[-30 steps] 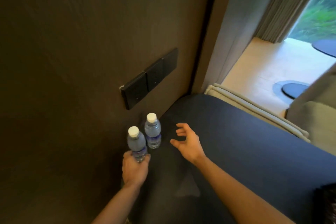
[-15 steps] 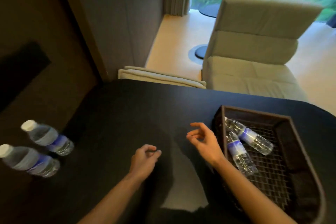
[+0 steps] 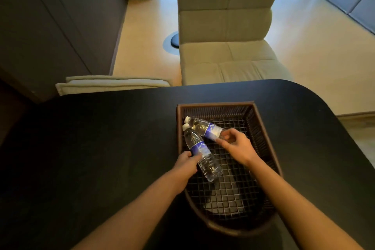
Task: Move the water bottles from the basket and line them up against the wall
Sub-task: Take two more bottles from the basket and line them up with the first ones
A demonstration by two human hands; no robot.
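- I take the woven basket (image 3: 261, 128) as my landmark; it sits on the dark table (image 3: 101, 148), toward the table's far rounded end.
- Two water bottles lie on their sides inside the basket, in its far half, both with white caps pointing to the basket's far-left corner.
- The nearer bottle (image 3: 199, 152) runs diagonally from that corner toward the middle of the basket floor, along the left wall.
- The farther bottle (image 3: 205, 128) lies across the far part of the basket, its cap just beside the cap of the nearer one.
- My left hand (image 3: 185, 165) comes in over the basket's left wall, with its fingers curled around the middle of the nearer bottle at the lower edge of the blue label; I read that as a grip on it.
- My right hand (image 3: 237, 145) is above the basket's centre, thumb and fingers partly closed at the base end of the farther bottle; I cannot tell whether they actually clamp it or only touch it.
- Beyond the basket, past the table edge, stands a beige chair (image 3: 225, 32) on a pale floor (image 3: 304, 50).
- Left of the basket, off the table's far edge, a grey wall panel (image 3: 60, 16) rises.
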